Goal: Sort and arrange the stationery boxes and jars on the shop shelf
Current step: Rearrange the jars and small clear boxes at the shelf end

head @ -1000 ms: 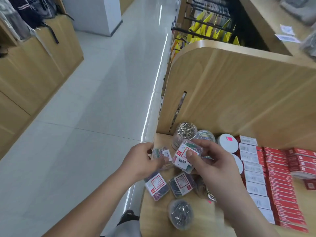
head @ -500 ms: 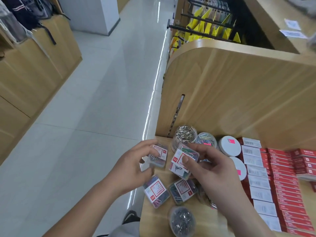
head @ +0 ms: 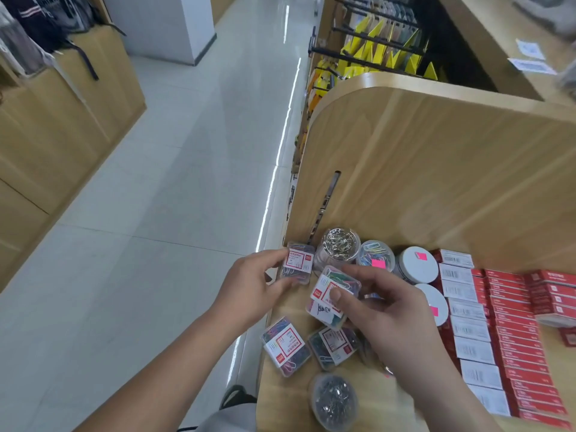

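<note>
My left hand [head: 252, 288] grips a small clear box of coloured paper clips [head: 297, 265] at the shelf's back left corner, beside a clear jar of silver clips [head: 338, 248]. My right hand [head: 386, 310] holds two stacked clip boxes [head: 335, 293] just above the wooden shelf [head: 290, 410]. Two more clip boxes lie flat below: one [head: 285, 346] near the left edge, the other [head: 333, 342] partly under my right hand. A jar of coloured clips [head: 375, 255] and two white-lidded jars [head: 417, 265] stand behind.
A jar of dark clips [head: 335, 400] stands near the shelf's front edge. Rows of white and red stationery boxes [head: 498, 332] fill the right side. The curved wooden end panel [head: 436, 169] rises behind. The tiled aisle floor [head: 156, 213] drops away on the left.
My left hand has carried its clip box up and away from my right hand, to the shelf's back left corner beside the silver-clip jar. My right hand keeps hold of its stacked boxes.
</note>
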A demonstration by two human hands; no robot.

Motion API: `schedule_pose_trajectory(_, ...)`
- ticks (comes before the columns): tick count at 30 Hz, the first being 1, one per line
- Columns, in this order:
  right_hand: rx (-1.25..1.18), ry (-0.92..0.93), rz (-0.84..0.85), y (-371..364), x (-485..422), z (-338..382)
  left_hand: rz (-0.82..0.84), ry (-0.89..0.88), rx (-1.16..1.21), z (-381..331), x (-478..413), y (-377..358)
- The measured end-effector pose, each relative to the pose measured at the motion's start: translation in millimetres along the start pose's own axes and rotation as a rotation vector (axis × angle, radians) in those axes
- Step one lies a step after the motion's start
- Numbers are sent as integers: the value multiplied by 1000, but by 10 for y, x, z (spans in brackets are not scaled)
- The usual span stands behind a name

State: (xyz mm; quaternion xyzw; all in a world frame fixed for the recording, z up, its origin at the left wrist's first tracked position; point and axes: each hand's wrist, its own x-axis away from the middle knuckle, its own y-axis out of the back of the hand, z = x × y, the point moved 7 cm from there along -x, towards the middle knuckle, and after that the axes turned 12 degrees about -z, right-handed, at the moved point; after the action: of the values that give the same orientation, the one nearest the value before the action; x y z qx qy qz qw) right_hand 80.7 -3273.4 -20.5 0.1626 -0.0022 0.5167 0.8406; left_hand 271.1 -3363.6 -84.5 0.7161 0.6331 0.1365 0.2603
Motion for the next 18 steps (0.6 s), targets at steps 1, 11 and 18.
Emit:
schedule_pose_trajectory(1,-4,-1,-9,-6,-2,3,-2,0,0,1,-15,-4)
schedule_pose_trajectory(11,-141,-37,-68,-186,70,19,136,273,396,-218,499,202)
schedule_pose_trajectory(18,-72,-61,-65,-386,109,-32,-87,527,615,-129,502,363)
